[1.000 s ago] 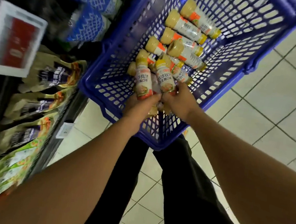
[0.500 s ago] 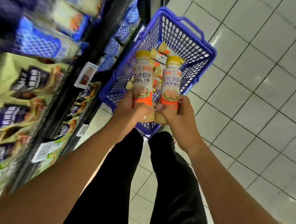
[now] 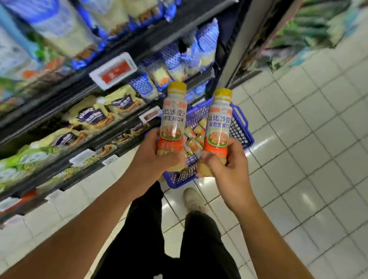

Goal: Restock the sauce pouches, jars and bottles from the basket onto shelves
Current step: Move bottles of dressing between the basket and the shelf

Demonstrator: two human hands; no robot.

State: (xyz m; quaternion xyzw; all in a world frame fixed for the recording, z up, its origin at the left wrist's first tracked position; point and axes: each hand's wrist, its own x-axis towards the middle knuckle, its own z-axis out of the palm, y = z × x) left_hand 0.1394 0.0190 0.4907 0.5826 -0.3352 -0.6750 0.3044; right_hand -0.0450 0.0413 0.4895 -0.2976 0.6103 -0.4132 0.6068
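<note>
Rising from the basket [image 3: 238,130], we now carry two bottles upright: left grip [image 3: 152,156] clasps one bottle [image 3: 173,119], right grip [image 3: 229,171] the other bottle [image 3: 219,125] (shelving comes next, we judge).

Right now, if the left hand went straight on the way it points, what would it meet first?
Likely the blue netted packs, just beyond the cap of the bottle that the left hand holds. Depth is unclear.

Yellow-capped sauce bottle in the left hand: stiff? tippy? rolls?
Probably stiff: the yellow-capped, orange-labelled sauce bottle shows no denting where the left hand grips its base. Tall and narrow, so likely tippy when stood upright. Round body, so apt to roll if laid down.
</note>
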